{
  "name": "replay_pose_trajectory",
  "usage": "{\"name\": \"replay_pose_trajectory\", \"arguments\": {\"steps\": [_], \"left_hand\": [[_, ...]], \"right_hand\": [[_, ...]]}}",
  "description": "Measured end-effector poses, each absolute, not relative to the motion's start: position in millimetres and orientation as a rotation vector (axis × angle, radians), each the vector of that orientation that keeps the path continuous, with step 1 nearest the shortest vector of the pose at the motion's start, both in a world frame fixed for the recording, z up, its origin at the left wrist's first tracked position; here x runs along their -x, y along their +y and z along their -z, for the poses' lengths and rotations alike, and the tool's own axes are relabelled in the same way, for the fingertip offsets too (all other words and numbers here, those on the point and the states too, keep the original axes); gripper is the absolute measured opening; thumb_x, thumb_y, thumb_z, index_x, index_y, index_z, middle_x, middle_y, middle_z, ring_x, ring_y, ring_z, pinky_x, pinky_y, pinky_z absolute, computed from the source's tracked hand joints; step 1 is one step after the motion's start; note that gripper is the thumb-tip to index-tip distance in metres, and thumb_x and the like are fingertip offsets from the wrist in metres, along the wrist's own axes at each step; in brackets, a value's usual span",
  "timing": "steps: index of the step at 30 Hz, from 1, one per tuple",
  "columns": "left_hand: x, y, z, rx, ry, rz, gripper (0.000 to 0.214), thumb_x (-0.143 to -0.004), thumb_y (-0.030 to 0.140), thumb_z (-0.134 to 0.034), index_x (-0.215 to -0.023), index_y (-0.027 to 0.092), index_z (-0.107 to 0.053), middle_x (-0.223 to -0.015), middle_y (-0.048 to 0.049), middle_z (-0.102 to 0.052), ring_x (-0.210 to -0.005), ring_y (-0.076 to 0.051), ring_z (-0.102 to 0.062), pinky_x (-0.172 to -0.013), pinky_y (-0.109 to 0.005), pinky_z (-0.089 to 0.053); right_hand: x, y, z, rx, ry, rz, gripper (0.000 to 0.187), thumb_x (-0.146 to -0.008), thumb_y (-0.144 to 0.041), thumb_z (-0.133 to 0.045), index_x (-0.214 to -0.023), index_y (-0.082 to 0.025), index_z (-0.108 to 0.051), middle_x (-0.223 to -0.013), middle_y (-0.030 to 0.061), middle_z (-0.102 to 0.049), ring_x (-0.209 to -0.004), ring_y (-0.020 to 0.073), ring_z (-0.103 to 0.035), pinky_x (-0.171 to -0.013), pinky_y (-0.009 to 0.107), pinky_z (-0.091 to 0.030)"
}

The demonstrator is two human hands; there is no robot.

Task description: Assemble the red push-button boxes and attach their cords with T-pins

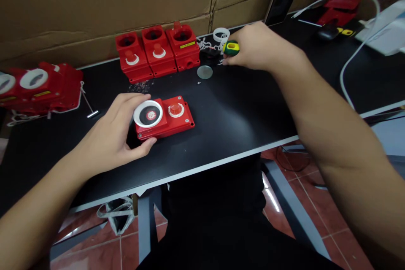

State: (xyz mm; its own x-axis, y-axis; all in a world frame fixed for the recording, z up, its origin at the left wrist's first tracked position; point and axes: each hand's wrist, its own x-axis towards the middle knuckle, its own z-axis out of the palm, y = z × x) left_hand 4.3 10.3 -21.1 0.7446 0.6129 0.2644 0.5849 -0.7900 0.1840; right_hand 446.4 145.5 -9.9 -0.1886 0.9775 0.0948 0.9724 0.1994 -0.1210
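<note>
A black, flat, white-edged tabletop [240, 112] is carrying everything. Three red, box-shaped plastic housings [162, 65] are standing side by side along the surface's back edge, presumably out of the way. A single red plastic housing with white rim and red dome [169, 125] is lying left of centre, nearer the front edge, probably for easy reach. Left hand [118, 124] is bridging its left end, thumb near side, fingers far side, likely steadying it. Right hand [251, 46] is curling around a green-and-yellow tool handle [231, 48] near the back edge; whether its fingertips are also pinching something, cannot tell. A clear round disc [205, 72] is lying flat nearby.
</note>
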Motion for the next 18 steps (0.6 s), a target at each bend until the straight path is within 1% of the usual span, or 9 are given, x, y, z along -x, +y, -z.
{"name": "replay_pose_trajectory", "arguments": {"steps": [4, 7, 8, 10, 12, 13, 14, 16, 18], "left_hand": [[-4.8, 8.2, 19.5, -2.771, 1.039, -0.47, 0.08, -0.122, 0.052, -0.074, -0.194, 0.038, -0.041, -0.178, -0.0156, -0.07, -0.155, -0.044, -0.079, -0.126, -0.062, -0.076], [-4.6, 7.3, 21.9, -2.736, 1.075, -0.469, 0.079, -0.122, 0.052, -0.074, -0.193, 0.04, -0.044, -0.178, -0.0132, -0.072, -0.151, -0.044, -0.081, -0.127, -0.062, -0.075], [-4.5, 7.2, 23.3, -2.738, 1.084, -0.483, 0.078, -0.122, 0.053, -0.074, -0.193, 0.038, -0.045, -0.177, -0.0134, -0.073, -0.15, -0.043, -0.081, -0.127, -0.061, -0.075], [-4.2, 7.3, 25.6, -2.754, 1.106, -0.528, 0.075, -0.123, 0.055, -0.071, -0.191, 0.032, -0.049, -0.174, -0.014, -0.075, -0.148, -0.041, -0.082, -0.126, -0.057, -0.075], [-3.4, 8.3, 25.9, -2.779, 1.132, -0.564, 0.073, -0.123, 0.055, -0.067, -0.189, 0.028, -0.052, -0.171, -0.0146, -0.077, -0.145, -0.039, -0.082, -0.123, -0.054, -0.074], [-2.7, 9.4, 25.2, -2.789, 1.146, -0.55, 0.072, -0.123, 0.053, -0.066, -0.189, 0.026, -0.052, -0.17, -0.0151, -0.077, -0.144, -0.039, -0.082, -0.122, -0.054, -0.074], [-1.7, 10.9, 24.1, -2.797, 1.155, -0.522, 0.072, -0.123, 0.051, -0.064, -0.189, 0.024, -0.051, -0.17, -0.0159, -0.077, -0.144, -0.039, -0.082, -0.121, -0.054, -0.074], [0.5, 14.9, 22.0, -2.814, 1.149, -0.48, 0.075, -0.122, 0.048, -0.064, -0.192, 0.024, -0.048, -0.172, -0.0175, -0.075, -0.148, -0.04, -0.081, -0.123, -0.059, -0.074], [2.3, 18.2, 20.4, -2.844, 1.117, -0.585, 0.08, -0.118, 0.047, -0.069, -0.193, 0.025, -0.048, -0.174, -0.0183, -0.075, -0.15, -0.045, -0.079, -0.126, -0.067, -0.072]], "right_hand": [[-441.3, 143.5, 6.5, 1.953, -2.321, -0.083, 0.057, -0.096, -0.018, -0.098, -0.074, -0.031, -0.047, -0.071, -0.0018, -0.054, -0.076, 0.0213, -0.051, -0.083, 0.042, -0.039], [-436.9, 138.8, -0.9, 1.93, -2.276, -0.033, 0.056, -0.095, -0.02, -0.097, -0.074, -0.031, -0.046, -0.078, 0.0046, -0.068, -0.085, 0.0271, -0.066, -0.085, 0.043, -0.047], [-434.9, 136.1, -4.8, 1.905, -2.236, 0.006, 0.053, -0.099, -0.023, -0.096, -0.076, -0.03, -0.049, -0.087, 0.0084, -0.076, -0.092, 0.0297, -0.073, -0.089, 0.045, -0.052], [-430.5, 129.2, -14.5, 1.856, -2.129, 0.091, 0.036, -0.107, -0.029, -0.092, -0.086, -0.027, -0.063, -0.116, 0.0174, -0.091, -0.113, 0.0377, -0.085, -0.105, 0.052, -0.062], [-427.2, 120.9, -25.4, 1.823, -2.029, 0.139, 0.014, -0.115, -0.033, -0.087, -0.109, -0.021, -0.082, -0.145, 0.0242, -0.093, -0.135, 0.0462, -0.089, -0.122, 0.062, -0.064], [-426.4, 116.7, -30.2, 1.801, -1.981, 0.153, 0.016, -0.118, -0.033, -0.083, -0.121, -0.018, -0.087, -0.151, 0.0241, -0.093, -0.141, 0.0474, -0.089, -0.125, 0.064, -0.065], [-426.3, 112.7, -34.1, 1.76, -1.943, 0.144, 0.02, -0.12, -0.032, -0.08, -0.128, -0.017, -0.09, -0.149, 0.0203, -0.094, -0.14, 0.0449, -0.09, -0.124, 0.062, -0.067], [-427.5, 105.7, -38.1, 1.616, -1.854, 0.128, 0.02, -0.121, -0.031, -0.078, -0.123, -0.021, -0.095, -0.132, 0.0082, -0.098, -0.132, 0.0371, -0.093, -0.12, 0.055, -0.071], [-427.6, 99.3, -37.8, 1.377, -1.74, 0.052, 0.02, -0.122, -0.04, -0.084, -0.11, -0.026, -0.093, -0.119, 0.0009, -0.097, -0.129, 0.0312, -0.092, -0.123, 0.049, -0.072]]}}
